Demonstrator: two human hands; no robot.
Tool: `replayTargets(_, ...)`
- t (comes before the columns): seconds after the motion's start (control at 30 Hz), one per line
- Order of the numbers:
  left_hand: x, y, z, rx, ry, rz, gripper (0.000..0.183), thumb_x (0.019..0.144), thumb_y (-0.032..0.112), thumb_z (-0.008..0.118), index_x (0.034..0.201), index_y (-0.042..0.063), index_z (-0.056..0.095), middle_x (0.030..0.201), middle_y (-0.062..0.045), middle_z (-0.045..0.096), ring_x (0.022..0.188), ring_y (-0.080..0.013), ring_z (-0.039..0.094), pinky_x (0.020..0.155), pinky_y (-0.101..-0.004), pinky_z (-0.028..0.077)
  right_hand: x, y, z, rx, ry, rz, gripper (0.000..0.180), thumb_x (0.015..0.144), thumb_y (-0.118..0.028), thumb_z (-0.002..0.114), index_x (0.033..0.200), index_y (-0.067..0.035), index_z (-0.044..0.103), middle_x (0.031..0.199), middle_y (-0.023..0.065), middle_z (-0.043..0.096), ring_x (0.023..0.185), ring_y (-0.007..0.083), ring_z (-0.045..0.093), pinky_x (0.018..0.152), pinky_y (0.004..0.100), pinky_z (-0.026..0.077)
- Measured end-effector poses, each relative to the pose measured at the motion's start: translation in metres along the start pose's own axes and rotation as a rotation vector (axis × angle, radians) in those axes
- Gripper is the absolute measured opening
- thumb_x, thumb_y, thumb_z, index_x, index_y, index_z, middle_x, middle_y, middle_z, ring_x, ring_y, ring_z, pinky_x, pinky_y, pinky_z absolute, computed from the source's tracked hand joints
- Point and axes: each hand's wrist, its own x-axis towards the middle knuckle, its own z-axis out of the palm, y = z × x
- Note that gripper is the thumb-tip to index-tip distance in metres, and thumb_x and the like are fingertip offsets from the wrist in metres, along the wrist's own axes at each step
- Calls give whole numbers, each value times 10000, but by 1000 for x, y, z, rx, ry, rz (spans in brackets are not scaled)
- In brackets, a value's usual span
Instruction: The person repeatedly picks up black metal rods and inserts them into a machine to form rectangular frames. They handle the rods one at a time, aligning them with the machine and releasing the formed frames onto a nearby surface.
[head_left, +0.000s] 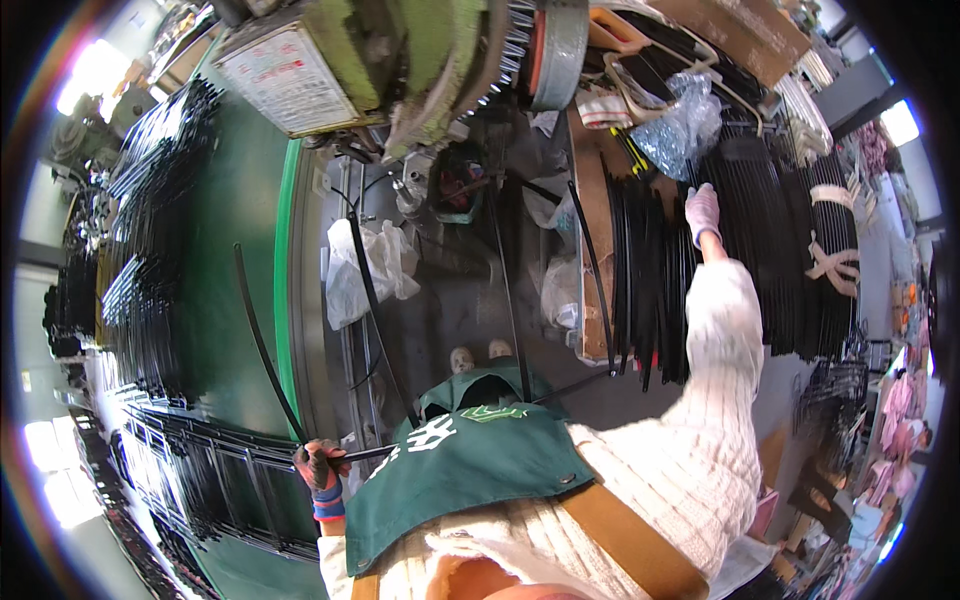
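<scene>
My left hand (322, 466), in a dark glove with a blue and red cuff, is closed around a black metal tube (268, 352) at the lower left. The tube slants up over the green tabletop (232, 187). A short black piece reaches from this hand toward my apron (472, 457); how it joins the tube is hidden. My right hand (703, 210), in a pale glove, is stretched out over stacked black tubes (750, 247). Its fingers are partly hidden, so I cannot tell if they grip one. More loose black tubes (652, 285) lie just left of it.
A green machine (442, 60) with a toothed wheel stands ahead. Below it are a plastic bin (457, 202) and a white plastic bag (367, 270). Long black tubes (504, 285) slant before my legs. Welded black frames (217, 457) and tube piles (150, 300) cover the left table.
</scene>
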Motion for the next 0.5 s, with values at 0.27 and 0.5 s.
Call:
replayTargets(0.27, 47, -21, 47, -65, -188, 21, 468, 925, 579, 433, 898, 112, 456, 639, -117, 613, 403, -205, 550, 303, -292, 413, -190, -228, -185, 816, -33, -894, 255, 883, -275, 633, 1003, -51, 657, 912, 148, 667, 832, 325, 638, 740, 375, 503)
replayTargets(0.5, 51, -32, 99, -140, -339, -214, 601, 922, 574, 456, 656, 48, 567, 581, -78, 594, 413, -149, 523, 387, -243, 407, -223, -343, -154, 621, -50, -1019, 329, 831, -423, 638, 946, -120, 701, 790, 142, 658, 780, 338, 626, 702, 398, 490)
